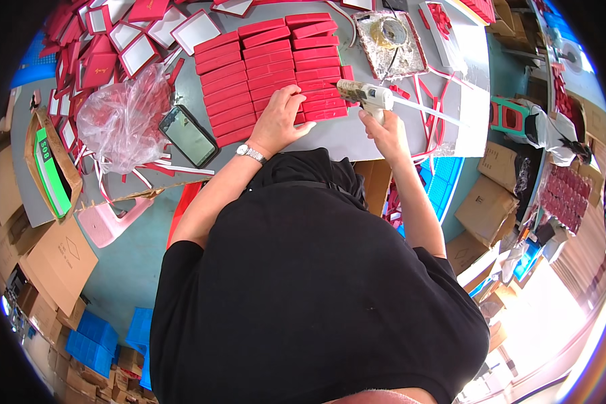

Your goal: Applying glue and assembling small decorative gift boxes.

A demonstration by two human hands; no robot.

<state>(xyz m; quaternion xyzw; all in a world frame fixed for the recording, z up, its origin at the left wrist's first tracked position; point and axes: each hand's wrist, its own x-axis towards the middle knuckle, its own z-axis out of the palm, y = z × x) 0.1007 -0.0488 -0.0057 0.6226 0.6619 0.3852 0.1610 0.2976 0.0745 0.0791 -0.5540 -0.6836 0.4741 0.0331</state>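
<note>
Nearest the camera: the person's black-clad back and shoulders (303, 283), bent over a grey tabletop (357, 135).

Right hand (384, 131): closed around the handle of a glue gun (363, 95), one in number, held over the middle of the tabletop near its front edge, nozzle pointing left at the red strips (269, 67).

Left hand (283, 118): open, fingers spread, palm pressed down on the lower rows of the strips; a wristwatch (251, 153) is on the wrist.

Red strips: laid side by side in three columns at mid-tabletop, about ten per column; exact total cannot be told under the hand.

One dark phone (188, 136) lies just left of the strips. One crumpled clear bag (124, 121) sits beside it. Red-and-white box lids (114, 40), too many to count, crowd the far left corner.
</note>
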